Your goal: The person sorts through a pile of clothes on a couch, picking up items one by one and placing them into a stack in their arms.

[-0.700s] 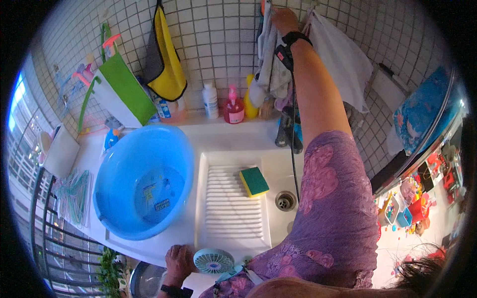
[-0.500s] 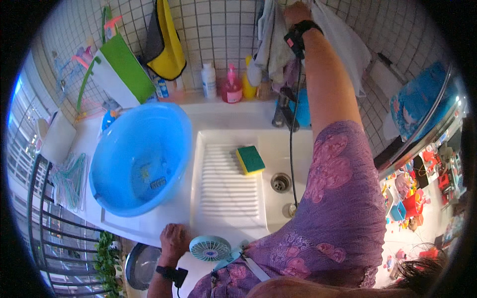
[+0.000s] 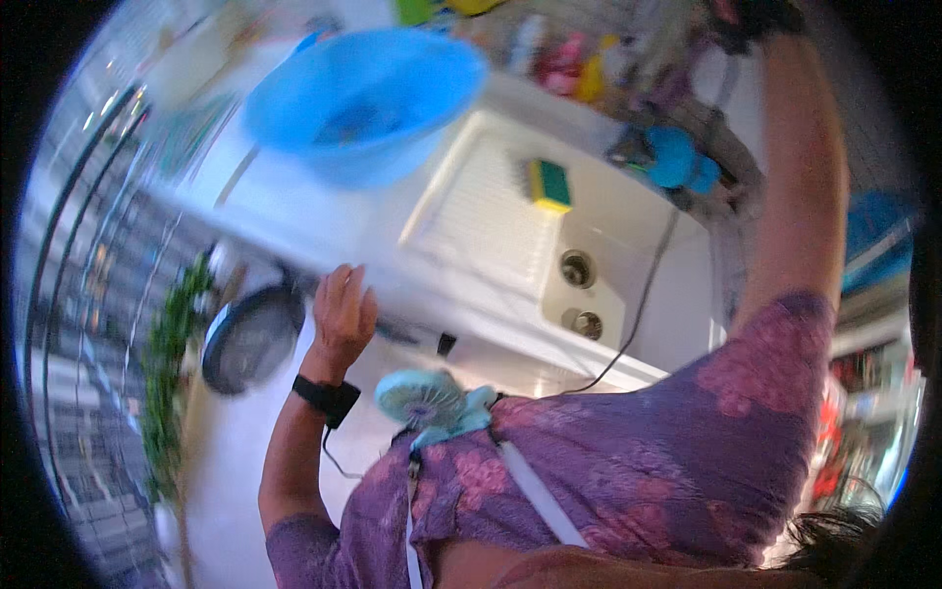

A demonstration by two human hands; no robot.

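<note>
Since the last frame the left hand [image 3: 341,319] has uncurled from a loose fist, and the whole sink has swung round clockwise in my head view, smearing the far things. From where I sit, the left grip looks slack: fingers extended and slightly parted, pointing up toward the front edge of the white worktop [image 3: 294,211]. I can't tell whether the fingertips touch that edge. A black wristband [image 3: 329,400] sits below the hand, and a dark round pan-like thing [image 3: 253,339] lies just to its left, below the worktop's front edge.

The right forearm [image 3: 805,147] runs up to the top right corner of my view. Its hand is cut off past the top edge, so I can't tell the state of that grip. Nearest it I make out blurred hanging cloths [image 3: 677,39] on the tiled wall.

On the worktop's left part, toward the back edge, stands a blue basin [image 3: 432,83]. Beside it, set into the worktop, is the white sink [image 3: 648,221], with a green and yellow sponge [image 3: 551,187] at the right edge of its ribbed board [image 3: 491,187]. The drain [image 3: 577,268] is just below the sponge. By the sink's back edge is the faucet [image 3: 628,147], a blue thing [image 3: 677,157] next to it. A pink bottle [image 3: 564,64] and a yellow bottle [image 3: 591,79] stand along the worktop's back edge. A mint-green fan [image 3: 422,398] hangs at the chest.
</note>
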